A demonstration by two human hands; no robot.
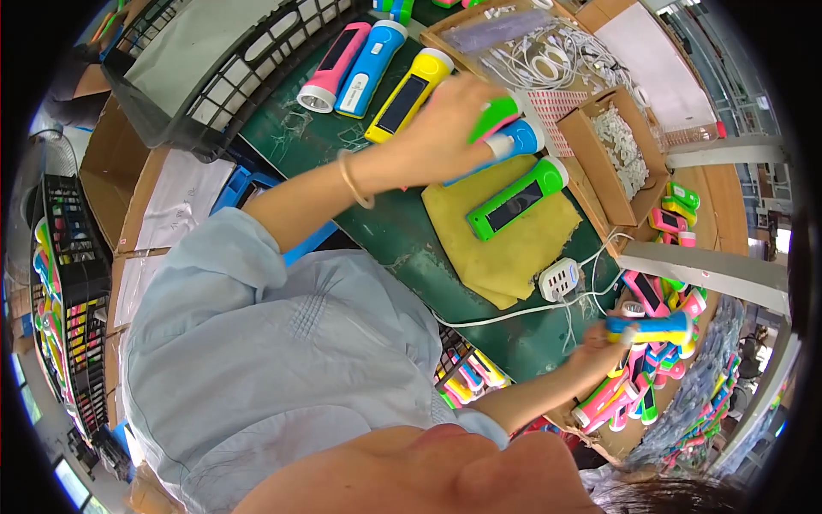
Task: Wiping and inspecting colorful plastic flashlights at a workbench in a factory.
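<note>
Reaching across the green table, my left hand [454, 128] is closed round a green-and-pink flashlight [496, 116], most of it hidden by the fingers. Beneath that hand a blue flashlight [524, 137] shows partly; whether the hand touches it is unclear. Over the heap at the right, my right hand [597, 347] grips a blue-and-yellow flashlight [664, 327]. A green flashlight [518, 199] with a dark panel lies on the yellow cloth [479, 265]. Left of my left hand lie a yellow flashlight [409, 94], a blue-and-white flashlight [371, 68] and a pink flashlight [336, 67].
A white multi-port charger [559, 280] with cables sits beside the cloth. Beyond are a cardboard box of small white parts [622, 154] and a tray of white cables [548, 60]. A black crate [231, 86] stands far left. Many flashlights [629, 390] are heaped at right.
</note>
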